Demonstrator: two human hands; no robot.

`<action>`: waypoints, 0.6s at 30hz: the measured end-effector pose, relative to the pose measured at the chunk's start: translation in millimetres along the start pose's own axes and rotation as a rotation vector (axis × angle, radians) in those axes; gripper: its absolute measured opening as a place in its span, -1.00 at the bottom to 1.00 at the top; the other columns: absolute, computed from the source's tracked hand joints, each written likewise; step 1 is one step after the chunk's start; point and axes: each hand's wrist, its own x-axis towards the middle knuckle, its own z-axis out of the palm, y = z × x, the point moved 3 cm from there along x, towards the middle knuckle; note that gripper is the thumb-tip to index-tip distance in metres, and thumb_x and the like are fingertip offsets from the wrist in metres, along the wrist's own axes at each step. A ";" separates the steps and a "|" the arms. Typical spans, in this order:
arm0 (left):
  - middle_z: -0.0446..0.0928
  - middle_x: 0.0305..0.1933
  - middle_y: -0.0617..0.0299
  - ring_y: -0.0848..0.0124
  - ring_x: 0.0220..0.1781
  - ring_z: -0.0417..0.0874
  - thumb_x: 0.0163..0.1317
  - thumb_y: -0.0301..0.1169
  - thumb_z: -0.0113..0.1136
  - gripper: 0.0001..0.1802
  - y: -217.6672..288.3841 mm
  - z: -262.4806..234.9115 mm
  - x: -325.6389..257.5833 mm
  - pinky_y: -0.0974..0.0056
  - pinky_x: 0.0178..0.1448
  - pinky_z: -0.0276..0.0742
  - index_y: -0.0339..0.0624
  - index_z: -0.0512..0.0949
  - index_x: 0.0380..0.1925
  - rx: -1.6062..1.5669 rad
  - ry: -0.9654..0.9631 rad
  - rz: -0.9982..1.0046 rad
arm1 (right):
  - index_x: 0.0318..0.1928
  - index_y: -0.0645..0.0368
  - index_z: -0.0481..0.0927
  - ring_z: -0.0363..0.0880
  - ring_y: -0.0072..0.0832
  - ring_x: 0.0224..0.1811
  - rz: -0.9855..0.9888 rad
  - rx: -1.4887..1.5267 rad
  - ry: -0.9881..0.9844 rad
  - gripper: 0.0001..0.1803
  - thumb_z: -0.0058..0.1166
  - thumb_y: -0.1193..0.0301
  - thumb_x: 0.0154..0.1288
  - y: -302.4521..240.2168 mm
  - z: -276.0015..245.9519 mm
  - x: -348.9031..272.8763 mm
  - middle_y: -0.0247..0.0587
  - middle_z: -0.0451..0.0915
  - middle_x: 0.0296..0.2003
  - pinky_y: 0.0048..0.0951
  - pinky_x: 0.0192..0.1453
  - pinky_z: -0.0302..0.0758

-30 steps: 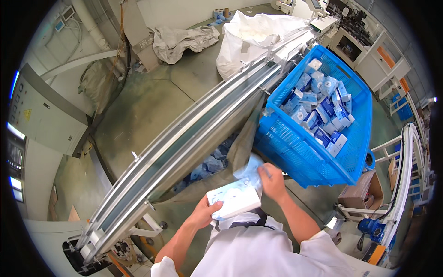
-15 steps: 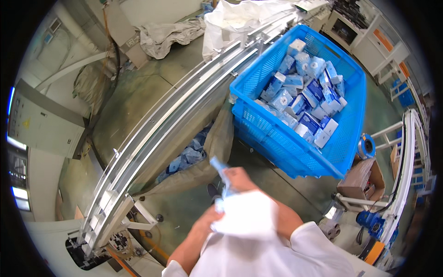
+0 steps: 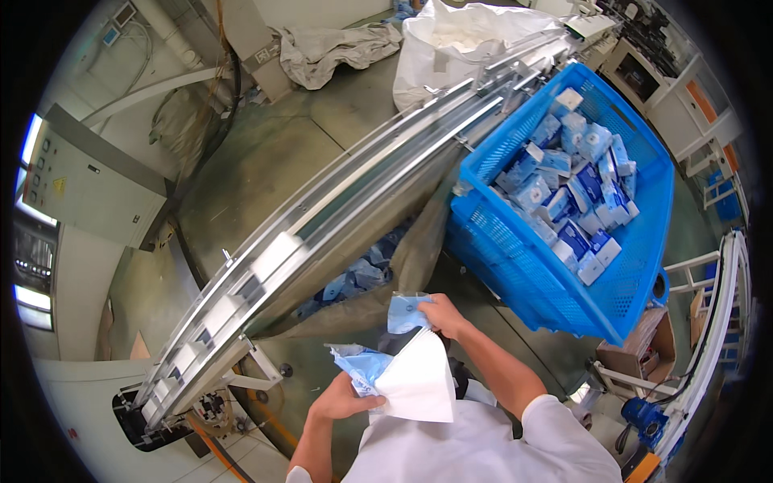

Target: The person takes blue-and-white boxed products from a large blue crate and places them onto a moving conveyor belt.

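My left hand (image 3: 342, 398) grips a white stack of tissue (image 3: 420, 381) together with a crumpled blue plastic wrapper (image 3: 360, 364) hanging off its left side. My right hand (image 3: 441, 314) pinches another piece of the blue wrapper (image 3: 407, 311) above the stack's top corner. Both hands are close to my chest, over a brown sack (image 3: 378, 302) with several discarded blue wrappers (image 3: 352, 278) in it. A blue plastic crate (image 3: 636, 266) at the right holds several blue-and-white tissue packs (image 3: 573, 193).
A long curved metal conveyor (image 3: 322, 221) runs from lower left to upper right, past the crate's left side. A big white bulk bag (image 3: 451, 36) stands at the top. A grey control cabinet (image 3: 80, 181) is at the left, and a white metal frame (image 3: 717, 298) at the right.
The pack held low in front of me was lifted toward the camera, then lowered. Its blue wrapper is now torn open, with one piece in each hand and the white stack bared.
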 end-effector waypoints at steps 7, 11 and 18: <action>0.48 0.09 0.22 0.39 0.13 0.47 -0.01 -0.51 0.42 -0.29 -12.8 -100.3 13.8 0.22 0.22 0.38 -0.28 0.33 0.17 -0.163 0.104 0.059 | 0.30 0.36 0.20 0.42 -0.15 0.16 0.137 -0.132 0.064 -0.07 -0.03 -0.21 0.25 -42.2 79.3 125.9 0.04 0.41 0.12 -0.11 0.23 0.37; 0.46 0.11 0.22 0.37 0.14 0.47 0.00 -0.42 0.43 -0.27 -27.6 -157.4 49.8 0.21 0.24 0.37 -0.28 0.32 0.18 -0.259 0.082 0.022 | 0.41 0.08 0.12 0.30 -0.12 0.29 0.179 0.346 -0.598 -0.09 -0.47 -0.34 0.32 -65.2 101.4 74.5 0.00 0.33 0.27 -0.09 0.40 0.12; 0.47 0.06 0.23 0.42 0.09 0.48 0.02 -0.35 0.45 -0.28 -36.1 -188.8 123.7 0.26 0.18 0.40 -0.28 0.31 0.16 -0.178 -0.117 -0.035 | 0.41 0.09 0.13 0.25 -0.19 0.34 -0.205 0.089 -0.026 -0.07 -0.40 -0.35 0.29 -72.0 67.4 29.4 -0.02 0.28 0.29 -0.13 0.37 0.19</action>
